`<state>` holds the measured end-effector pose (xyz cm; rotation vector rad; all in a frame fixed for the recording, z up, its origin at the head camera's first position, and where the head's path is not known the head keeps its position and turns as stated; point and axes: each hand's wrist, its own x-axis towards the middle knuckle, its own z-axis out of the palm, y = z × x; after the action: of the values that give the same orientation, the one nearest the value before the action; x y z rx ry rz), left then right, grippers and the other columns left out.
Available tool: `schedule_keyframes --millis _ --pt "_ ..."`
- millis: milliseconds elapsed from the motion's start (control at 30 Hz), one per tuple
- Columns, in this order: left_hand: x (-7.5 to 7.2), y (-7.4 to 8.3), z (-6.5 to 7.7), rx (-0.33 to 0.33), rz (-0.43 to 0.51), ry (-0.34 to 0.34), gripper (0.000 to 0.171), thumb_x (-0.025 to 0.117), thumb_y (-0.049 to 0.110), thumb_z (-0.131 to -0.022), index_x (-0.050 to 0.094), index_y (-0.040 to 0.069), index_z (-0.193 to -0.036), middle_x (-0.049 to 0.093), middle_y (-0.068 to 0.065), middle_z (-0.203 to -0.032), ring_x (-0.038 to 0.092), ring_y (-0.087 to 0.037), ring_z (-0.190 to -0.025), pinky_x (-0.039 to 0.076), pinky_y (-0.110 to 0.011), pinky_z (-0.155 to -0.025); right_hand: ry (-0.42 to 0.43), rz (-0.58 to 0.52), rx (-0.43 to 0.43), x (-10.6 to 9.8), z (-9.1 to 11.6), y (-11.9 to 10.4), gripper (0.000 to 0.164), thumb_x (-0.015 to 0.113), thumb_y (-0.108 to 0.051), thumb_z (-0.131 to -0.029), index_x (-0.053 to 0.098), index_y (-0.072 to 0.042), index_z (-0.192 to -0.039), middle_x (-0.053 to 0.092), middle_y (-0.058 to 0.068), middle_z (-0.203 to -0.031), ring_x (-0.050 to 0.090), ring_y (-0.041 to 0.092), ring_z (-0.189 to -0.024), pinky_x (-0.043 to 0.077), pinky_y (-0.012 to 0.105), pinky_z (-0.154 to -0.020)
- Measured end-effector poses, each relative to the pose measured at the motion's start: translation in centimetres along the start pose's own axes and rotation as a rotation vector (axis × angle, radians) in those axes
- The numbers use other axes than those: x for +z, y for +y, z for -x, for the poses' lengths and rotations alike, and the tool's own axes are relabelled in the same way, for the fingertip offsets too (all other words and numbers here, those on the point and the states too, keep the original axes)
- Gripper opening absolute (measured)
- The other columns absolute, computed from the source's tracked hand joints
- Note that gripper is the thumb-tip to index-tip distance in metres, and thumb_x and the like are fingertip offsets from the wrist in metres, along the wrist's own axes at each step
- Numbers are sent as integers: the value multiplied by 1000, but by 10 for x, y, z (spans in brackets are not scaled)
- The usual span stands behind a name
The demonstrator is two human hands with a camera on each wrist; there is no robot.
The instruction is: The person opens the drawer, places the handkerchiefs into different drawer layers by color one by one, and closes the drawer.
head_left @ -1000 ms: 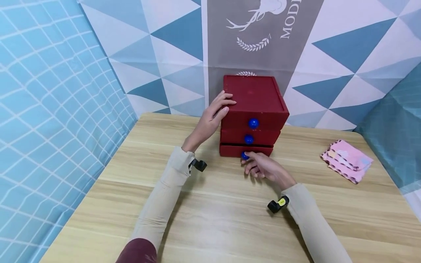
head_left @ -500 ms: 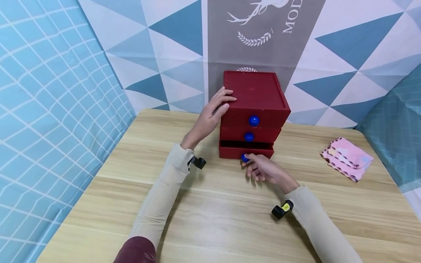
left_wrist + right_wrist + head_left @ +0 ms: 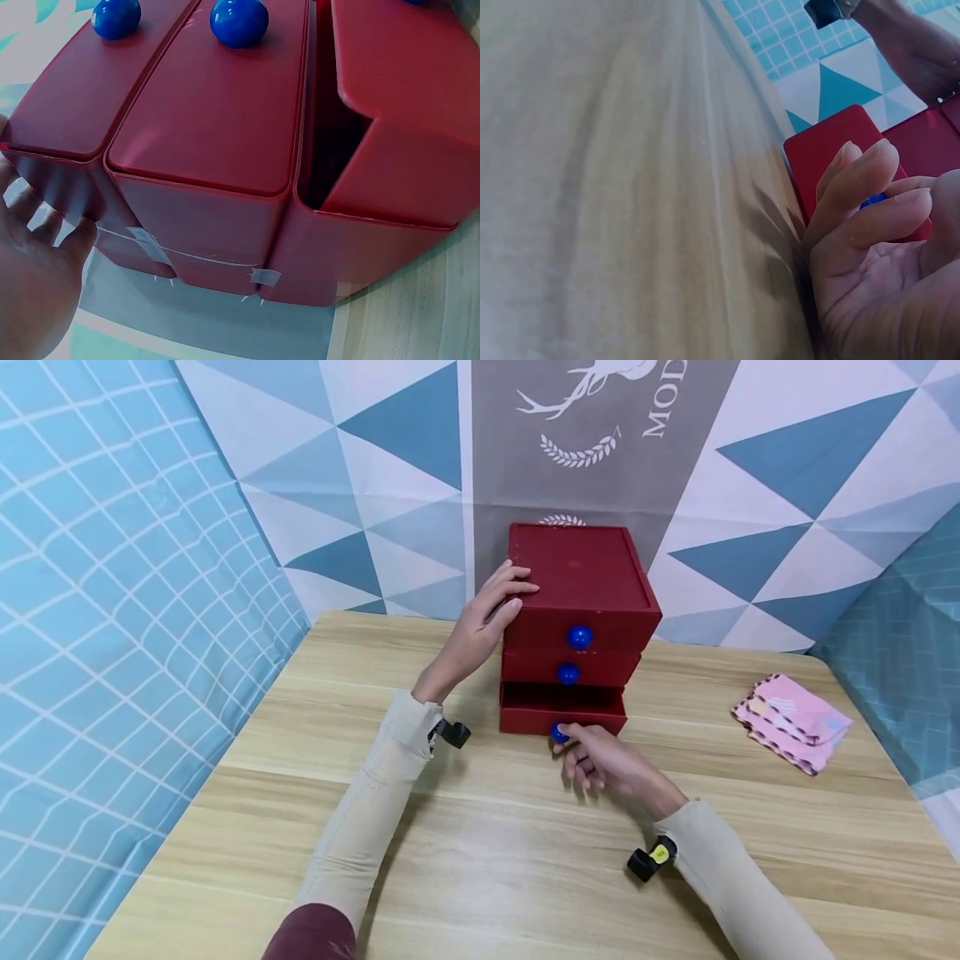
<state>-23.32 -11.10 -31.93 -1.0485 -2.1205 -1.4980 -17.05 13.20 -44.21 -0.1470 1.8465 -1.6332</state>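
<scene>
A dark red cabinet (image 3: 577,568) of three stacked drawers stands at the back of the table, each drawer with a round blue knob. Its bottom drawer (image 3: 525,722) is pulled partway out, and the dark inside shows above its front. Thumb and fingers of my right hand (image 3: 611,760) pinch that drawer's blue knob (image 3: 558,732), which the right wrist view shows mostly hidden behind the fingers. My left hand (image 3: 480,622) rests on the cabinet's upper left edge, fingers spread over the top. In the left wrist view the upper two drawers (image 3: 210,112) are closed.
A folded pink cloth (image 3: 795,722) with a dark patterned border lies on the right side of the wooden table (image 3: 480,860). Patterned cloth walls (image 3: 405,485) rise behind and to the left. Strips of clear tape (image 3: 266,277) show on the cabinet's side.
The bottom drawer has slid further out toward me, with my right hand drawing back along with its knob. My left hand has kept its place on the cabinet.
</scene>
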Motion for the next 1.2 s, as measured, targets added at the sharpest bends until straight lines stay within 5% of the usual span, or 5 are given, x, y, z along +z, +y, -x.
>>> schedule_keyframes --millis 1200 --pt "-1 2 0 2 9 -2 34 45 9 -102 59 -5 -130 42 -22 -149 16 -35 -151 16 -30 -121 -130 -42 28 28 47 23 49 44 -42 -105 54 6 -107 59 2 -64 53 10 -44 40 19 -36"
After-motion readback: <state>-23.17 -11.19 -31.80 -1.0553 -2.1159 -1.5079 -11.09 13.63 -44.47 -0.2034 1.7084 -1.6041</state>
